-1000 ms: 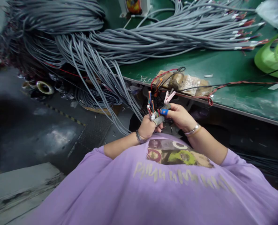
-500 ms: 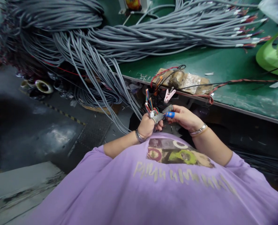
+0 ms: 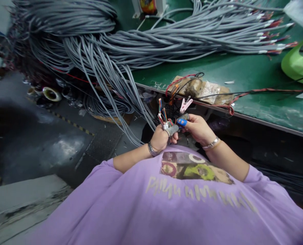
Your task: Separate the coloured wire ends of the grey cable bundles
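Note:
My left hand point(image 3: 159, 139) is closed around a bundle of cable ends, its thumb under a grey wrap point(image 3: 172, 130). Thin coloured wires point(image 3: 160, 109) fan upward from that fist, with white pieces at their base point(image 3: 165, 126). Just to the right, my right hand point(image 3: 201, 129) pinches at the coloured wires beside the left thumb. A blue cover with openings point(image 3: 182, 122) sits on the right thumb and a grey wrap point(image 3: 184, 117) on the index finger. The exact wire between the right fingertips is too small to make out. Above the hands stands a pink clip point(image 3: 185, 105).
Thick bundles of grey cable point(image 3: 151, 47) lie across the green table point(image 3: 263, 80) and hang over its edge at left. A taped cardboard piece point(image 3: 212, 91) with red and black wires lies at the edge. A green basket point(image 3: 296, 63) stands right; wire coils point(image 3: 51, 94) lie lower left.
My right hand has shifted slightly left, its blue-covered thumb moving up and closer to the left hand's wires. My left hand keeps its hold. The view has shifted a little.

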`<state>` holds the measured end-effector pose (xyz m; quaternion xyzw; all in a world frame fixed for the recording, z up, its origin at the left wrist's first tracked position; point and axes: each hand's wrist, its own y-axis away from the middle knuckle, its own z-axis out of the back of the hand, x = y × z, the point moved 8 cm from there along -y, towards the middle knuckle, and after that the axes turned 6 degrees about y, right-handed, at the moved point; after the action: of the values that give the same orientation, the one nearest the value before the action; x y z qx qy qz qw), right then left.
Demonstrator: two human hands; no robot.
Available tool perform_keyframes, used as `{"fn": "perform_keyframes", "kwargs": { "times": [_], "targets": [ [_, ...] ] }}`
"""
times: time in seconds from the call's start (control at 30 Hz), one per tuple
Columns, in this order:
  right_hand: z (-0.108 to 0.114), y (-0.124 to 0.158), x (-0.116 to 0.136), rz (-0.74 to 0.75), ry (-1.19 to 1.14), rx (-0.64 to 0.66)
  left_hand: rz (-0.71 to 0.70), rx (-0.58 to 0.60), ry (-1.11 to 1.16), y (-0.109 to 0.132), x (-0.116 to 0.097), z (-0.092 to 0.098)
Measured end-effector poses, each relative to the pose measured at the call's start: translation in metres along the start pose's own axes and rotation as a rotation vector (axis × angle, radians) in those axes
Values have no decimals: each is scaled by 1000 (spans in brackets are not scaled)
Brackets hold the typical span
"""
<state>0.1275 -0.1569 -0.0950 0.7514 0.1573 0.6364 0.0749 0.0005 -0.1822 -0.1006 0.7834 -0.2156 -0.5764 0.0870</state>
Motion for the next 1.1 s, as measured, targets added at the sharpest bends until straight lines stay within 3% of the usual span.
{"fn": "perform_keyframes", "kwargs": {
  "times": [0.37,0.6,0.87,1.1],
  "targets": [
    [22,-10,-7,-104,-247,-106,33,6,112,-2,-4,-4],
    [4,-31,8,-72,-242,42,126,103,185,-7,-21,-19],
    [0,-34,18,5,-348,-46,149,134,225,-14,-26,-27],
    [-1,-37,17,36,-358,-7,153,107,202,-15,-24,-30]
  ]
}}
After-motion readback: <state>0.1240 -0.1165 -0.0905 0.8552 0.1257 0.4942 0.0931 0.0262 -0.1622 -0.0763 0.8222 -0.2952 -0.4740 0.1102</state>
